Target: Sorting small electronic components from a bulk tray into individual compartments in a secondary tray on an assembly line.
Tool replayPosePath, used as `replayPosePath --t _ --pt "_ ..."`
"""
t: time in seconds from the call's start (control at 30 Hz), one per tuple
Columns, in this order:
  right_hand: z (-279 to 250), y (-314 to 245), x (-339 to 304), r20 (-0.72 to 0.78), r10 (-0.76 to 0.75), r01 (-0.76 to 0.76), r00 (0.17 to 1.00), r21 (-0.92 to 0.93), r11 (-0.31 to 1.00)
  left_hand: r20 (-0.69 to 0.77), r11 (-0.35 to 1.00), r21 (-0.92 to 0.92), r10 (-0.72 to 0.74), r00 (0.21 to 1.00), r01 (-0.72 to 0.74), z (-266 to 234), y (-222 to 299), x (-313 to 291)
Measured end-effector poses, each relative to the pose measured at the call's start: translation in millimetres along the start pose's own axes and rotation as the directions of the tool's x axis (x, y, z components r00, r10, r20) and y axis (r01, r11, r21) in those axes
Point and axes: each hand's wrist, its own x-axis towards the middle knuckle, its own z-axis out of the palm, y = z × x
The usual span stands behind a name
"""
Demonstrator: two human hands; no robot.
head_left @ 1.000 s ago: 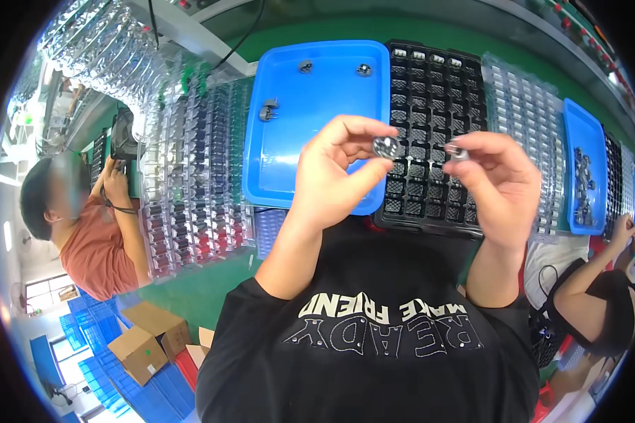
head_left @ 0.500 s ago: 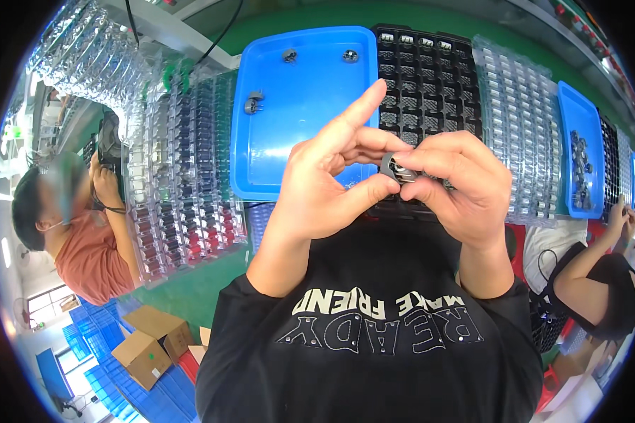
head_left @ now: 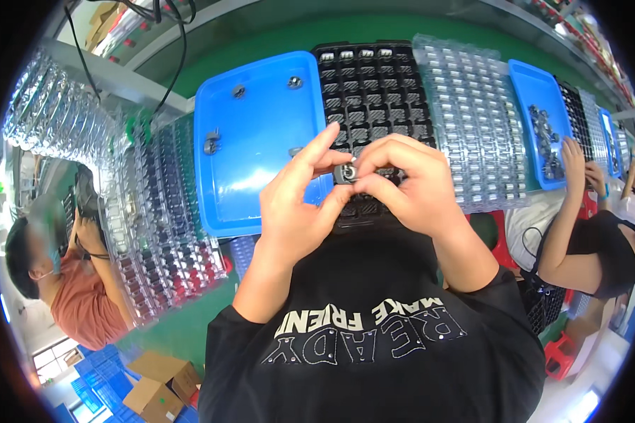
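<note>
A small dark grey part with a rounded body and bright metal inside is held up over the near edge of a black compartment tray. My left hand grips it from the left between thumb and fingers, its index finger pointing up and away. From the right, the thumb and fingertips of my right hand pinch the same part. To the left lies a blue tray with several loose dark parts. The black tray's far row carries a few pieces with pale tops.
Clear plastic trays filled with small parts stand right and left. Farther right is another blue tray holding dark parts. One person sits at the left, another at the right. Cardboard boxes lie lower left.
Both hands, still gripping the part, have shifted left in the picture, and the part has turned so its inside faces up more. The view has shifted and tilted.
</note>
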Motion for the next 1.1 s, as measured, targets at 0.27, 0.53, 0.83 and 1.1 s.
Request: replayPosePath --t 0.27,0.53,0.83,1.1 --pt "-66 90 92 -0.137 0.141 -0.196 0.98 -0.753 0.629 -0.083 0.828 0.552 -0.06 0.995 0.096 -21 -39 19" --pt "-84 181 128 0.125 0.138 0.091 0.983 -0.97 0.226 -0.038 0.644 0.739 -0.253 0.967 0.198 -28 -73 6" --pt "-186 88 56 -0.325 0.495 -0.559 0.806 -0.691 0.458 -0.175 0.903 -0.023 -0.426 0.888 0.429 -43 -75 -8" --pt "-277 149 -5 -0.48 0.564 -0.715 0.672 -0.62 0.324 -0.243 0.964 -0.116 -0.26 0.935 0.238 -46 -93 -6"
